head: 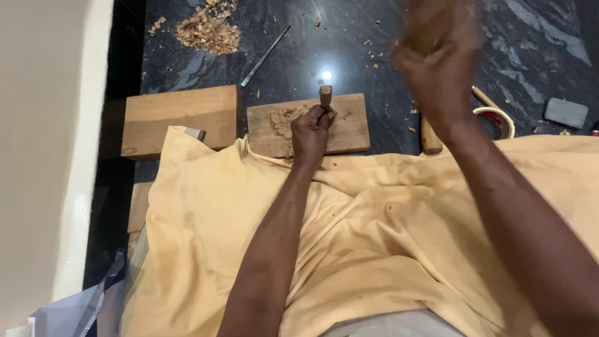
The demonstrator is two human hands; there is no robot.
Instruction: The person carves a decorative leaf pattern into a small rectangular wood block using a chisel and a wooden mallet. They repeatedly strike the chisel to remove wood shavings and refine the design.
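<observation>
My left hand [310, 130] is closed around a wooden-handled chisel [326, 95] that stands upright on a flat wooden board [346, 125]. The board bears a carved pattern [282, 120] on its left half. My right hand [437, 59] is raised high above the floor, blurred with motion, fingers curled in a fist; what it holds is not clear. A yellow cloth [374, 231] covers my lap below both arms.
A larger wood block [181, 118] lies left of the board. A heap of wood shavings [209, 28] and a thin metal file [265, 56] lie on the dark marble floor. A tape roll [496, 118], a wooden handle [429, 138] and a grey stone [566, 112] lie at right.
</observation>
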